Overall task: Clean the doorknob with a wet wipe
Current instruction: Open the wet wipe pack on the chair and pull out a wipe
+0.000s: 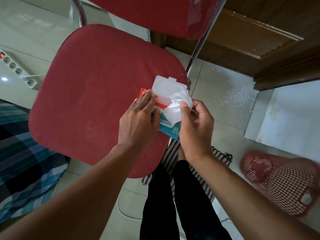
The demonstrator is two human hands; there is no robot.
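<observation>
A red and teal wet wipe pack [170, 129] lies at the right edge of a red chair seat [97, 94], its white flip lid [168, 86] standing open. My left hand [138, 118] presses flat on the pack. My right hand [195, 125] pinches a white wet wipe [175, 110] that sticks partly out of the pack's opening. The doorknob is not in view; only the lower part of a brown wooden door [256, 40] shows at the upper right.
The chair's red backrest [155, 13] and chrome frame rise behind the seat. A red mesh basket [284, 184] lies on the tiled floor at right. A white power strip [17, 70] sits at left, a plaid cloth [22, 153] at lower left, a striped mat [199, 177] under my legs.
</observation>
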